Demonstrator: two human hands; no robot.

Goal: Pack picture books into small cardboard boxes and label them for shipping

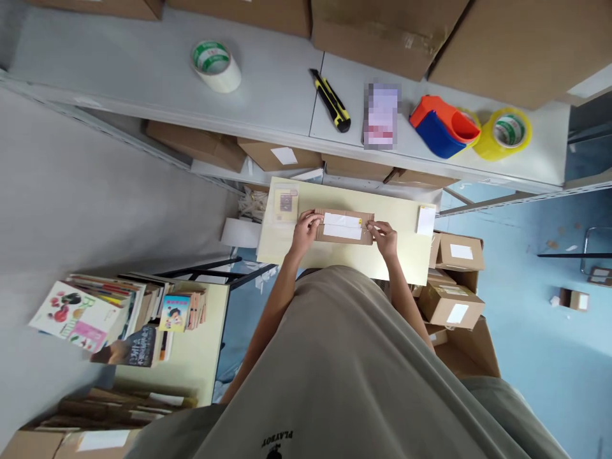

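Over on the left, books [119, 315] are stacked on a low yellowish side table [196, 357], spines and covers fanned out so the titles show. Up on the grey shelf [143, 83] sits a white roll of tape [216, 65], lying on its side, well apart from everything else. Now to the middle: a flat brown cardboard parcel [344, 227] lies on the pale work table [396, 255], right in front of the person. The left hand [305, 231] pinches the parcel's left end, fingers curled closed on the edge, and the right hand [384, 237] pinches the right end the same way, so the parcel is pinned flat from both sides. A white label [342, 225] runs along its top face between the two hands; whether it is fully stuck down I cannot tell. Just left of the parcel lies a small clear packet [285, 203] with something printed inside. Above, on the shelf, a yellow and black box cutter [331, 101] lies near the edge, within reach. At the table's right end rests a small white slip [425, 220]. Further right on the shelf, a red and blue tape dispenser [442, 126] sits touching a yellow roll of tape [507, 131]. Below, labelled cardboard boxes [452, 303] are piled beside the table, all closed, so their contents stay hidden.
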